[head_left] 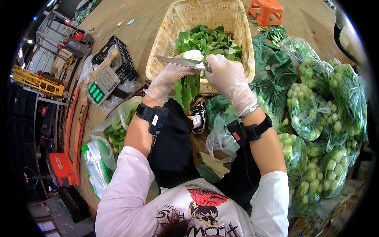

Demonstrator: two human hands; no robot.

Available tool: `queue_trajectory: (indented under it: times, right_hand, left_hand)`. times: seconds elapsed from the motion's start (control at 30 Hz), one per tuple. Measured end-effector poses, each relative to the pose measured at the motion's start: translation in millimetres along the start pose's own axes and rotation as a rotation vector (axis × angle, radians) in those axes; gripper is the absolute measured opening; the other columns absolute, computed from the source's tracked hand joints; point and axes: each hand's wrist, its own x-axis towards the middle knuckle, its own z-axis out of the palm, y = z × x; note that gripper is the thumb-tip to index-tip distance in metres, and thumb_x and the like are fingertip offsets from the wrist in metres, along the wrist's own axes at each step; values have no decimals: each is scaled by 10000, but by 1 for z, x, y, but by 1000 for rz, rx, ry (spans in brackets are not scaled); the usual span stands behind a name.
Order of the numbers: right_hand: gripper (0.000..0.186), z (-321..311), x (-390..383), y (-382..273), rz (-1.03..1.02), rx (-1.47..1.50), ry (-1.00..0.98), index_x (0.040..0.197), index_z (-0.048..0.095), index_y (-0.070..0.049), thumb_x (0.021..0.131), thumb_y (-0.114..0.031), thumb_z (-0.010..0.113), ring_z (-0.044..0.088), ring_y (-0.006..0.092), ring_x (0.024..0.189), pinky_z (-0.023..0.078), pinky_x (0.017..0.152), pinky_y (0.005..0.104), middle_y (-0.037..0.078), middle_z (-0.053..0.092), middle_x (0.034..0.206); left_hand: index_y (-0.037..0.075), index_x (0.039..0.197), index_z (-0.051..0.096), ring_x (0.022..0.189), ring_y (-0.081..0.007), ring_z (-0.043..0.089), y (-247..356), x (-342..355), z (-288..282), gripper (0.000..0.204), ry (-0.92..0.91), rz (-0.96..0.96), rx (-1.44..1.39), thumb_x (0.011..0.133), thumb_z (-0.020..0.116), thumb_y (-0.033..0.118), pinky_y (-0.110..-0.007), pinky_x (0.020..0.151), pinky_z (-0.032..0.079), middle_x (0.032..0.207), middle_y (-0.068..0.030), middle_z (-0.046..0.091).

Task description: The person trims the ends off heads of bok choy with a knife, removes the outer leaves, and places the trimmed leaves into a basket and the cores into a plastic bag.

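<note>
In my gloved left hand point(169, 78) is a head of leafy greens, likely bok choy point(187, 91), its pale base up and its leaves hanging down. My gloved right hand point(228, 77) is closed round the handle of a knife point(177, 61). The blade points left and lies across the greens, just in front of the pale base. Both hands are over the near rim of a cream plastic crate point(165, 37), which holds loose green leaves point(223, 50). The fingertips of my left hand are partly hidden behind the blade.
Clear bags of bok choy point(306, 102) are piled at the right, beside a green woven sack point(272, 65). An orange stool point(266, 12) stands at the far right. To the left are a scale point(104, 83), a black crate point(128, 61), a bag of greens point(118, 132) and a red pallet jack point(62, 169).
</note>
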Motion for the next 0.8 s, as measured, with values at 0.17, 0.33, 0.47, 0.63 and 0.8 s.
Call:
queue_trajectory:
  times: [0.17,0.33,0.47,0.63,0.8]
  right_hand:
    - [154,9,0,2,65,-32,-42,812,534,-101,730,-193,627,606,293,687,489,584,405,86,588,734]
    - [145,13,0,0,78,-23,-36,818,539,-92,750,-194,616,612,302,698,494,586,403,95,601,740]
    - [123,12,14,25,561,-139,-410,821,624,-75,800,-183,572,651,280,744,525,629,380,130,646,784]
    - [219,2,2,75,638,-274,-669,907,692,-73,819,-176,520,635,300,916,511,762,356,167,651,979]
    - [333,-6,7,42,652,-145,-638,928,670,-26,829,-283,483,608,319,957,481,828,357,189,637,992]
  left_hand:
    - [34,974,608,832,-90,553,-3,0,4,252,-46,101,21,742,703,55,-250,735,452,896,10,616]
    - [34,984,602,820,-89,554,4,-2,5,286,-39,120,95,731,723,87,-244,743,453,897,12,615]
    - [47,1044,563,814,-90,561,10,-2,8,441,138,54,79,677,792,137,-227,736,475,910,-5,605]
    - [50,1074,541,820,-109,564,-3,-1,1,517,418,192,431,655,819,170,-249,738,502,939,-18,586]
    - [51,1075,541,829,-128,564,7,-1,-2,530,459,271,344,645,825,173,-252,750,490,933,-48,589]
